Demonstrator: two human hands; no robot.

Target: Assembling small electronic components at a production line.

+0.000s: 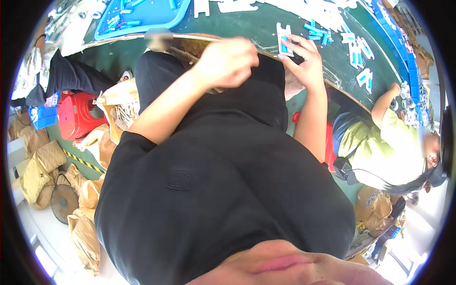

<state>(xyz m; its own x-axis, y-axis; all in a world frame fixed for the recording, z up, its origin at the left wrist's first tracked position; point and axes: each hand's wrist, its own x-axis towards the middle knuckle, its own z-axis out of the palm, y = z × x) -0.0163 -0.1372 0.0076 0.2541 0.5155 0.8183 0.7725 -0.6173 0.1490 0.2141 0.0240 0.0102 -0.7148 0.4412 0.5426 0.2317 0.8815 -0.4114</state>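
Black soft shirt cloth (223,190) fills the near view, just below the green counter (266,28). At the counter's near edge, the right hand (304,59) pinches a flat white plastic holder (284,40) with a blue cylinder in it. Beside it, the left hand (228,61) is curled shut; what it holds I cannot tell. Loose blue cylinders (316,31) lie just beyond the holder, and a blue tray (142,16) sits at the counter's far left.

Left hand (228,61), upper centre of frame: fingers curled into a loose fist, forearm bare, bent at elbow. Right hand (304,59), upper right of centre: fingers pinched, forearm running down.
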